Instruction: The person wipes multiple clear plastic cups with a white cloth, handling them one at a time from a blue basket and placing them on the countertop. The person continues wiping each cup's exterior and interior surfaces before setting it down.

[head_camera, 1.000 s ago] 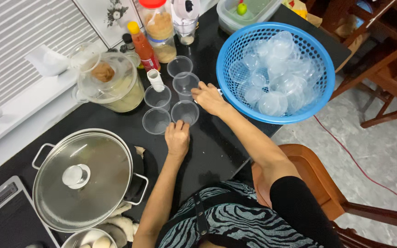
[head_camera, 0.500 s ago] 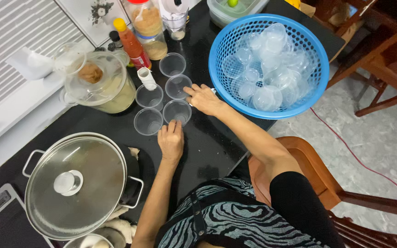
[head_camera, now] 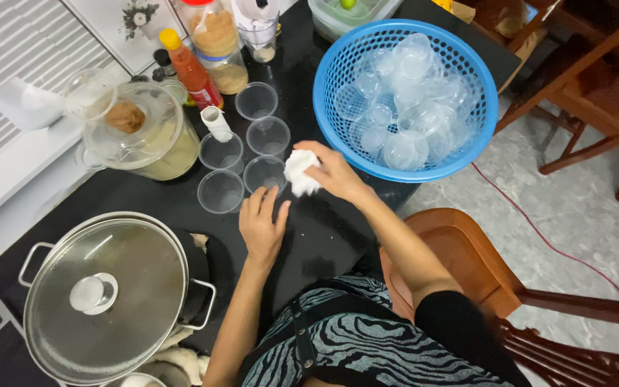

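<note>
Several clear plastic cups [head_camera: 267,136] stand in a cluster on the black countertop [head_camera: 324,236]. My right hand [head_camera: 334,172] grips a crumpled white cloth [head_camera: 299,172] just right of the nearest cup [head_camera: 264,173]. My left hand [head_camera: 261,226] lies flat on the counter below that cup, fingers together, holding nothing. A blue plastic basket [head_camera: 338,86] full of clear cups and lids sits to the right of my right hand.
A large steel pot with a lid [head_camera: 105,297] stands at the lower left. A glass jar of yellowish liquid [head_camera: 145,140], a red sauce bottle [head_camera: 191,72] and spice jars [head_camera: 216,39] line the back. A wooden chair [head_camera: 481,265] stands at the counter's right.
My right hand has lifted off the cups and now holds a crumpled white cloth. My left hand stays in much the same place below the cups. The camera view shifted slightly.
</note>
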